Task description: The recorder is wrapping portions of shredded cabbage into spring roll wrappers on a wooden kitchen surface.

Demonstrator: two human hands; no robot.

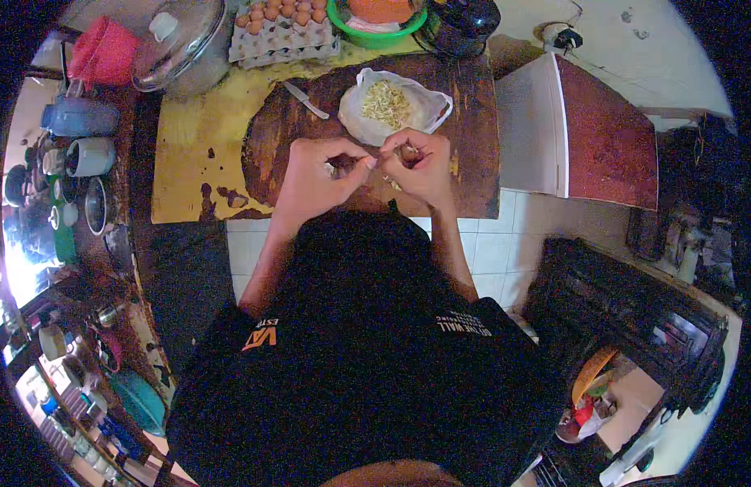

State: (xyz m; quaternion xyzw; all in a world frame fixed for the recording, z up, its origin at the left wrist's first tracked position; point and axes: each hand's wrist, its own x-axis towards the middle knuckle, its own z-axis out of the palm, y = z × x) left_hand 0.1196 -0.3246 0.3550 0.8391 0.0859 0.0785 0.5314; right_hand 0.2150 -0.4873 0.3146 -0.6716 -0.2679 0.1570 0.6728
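Note:
My left hand [330, 173] and my right hand [419, 164] meet fingertip to fingertip over the near part of a worn wooden table [473, 182]. Each has its thumb and fingers pinched together; something small and pale shows at the fingertips, perhaps a bean sprout, too small to tell. Just beyond them lies an open white plastic bag [357, 122] holding a heap of bean sprouts [386, 105]. A few pale bits [392, 182] are seen below my right hand. To the left of the bag rests a knife [306, 100] with a light handle.
Along the table's back stand a lidded metal pot [199, 61], a grey egg tray [284, 42] with several brown eggs, a green basin [375, 38] and a dark pot [464, 27]. A red-topped cabinet or box [607, 134] is at the right, shelves with kitchenware at the left.

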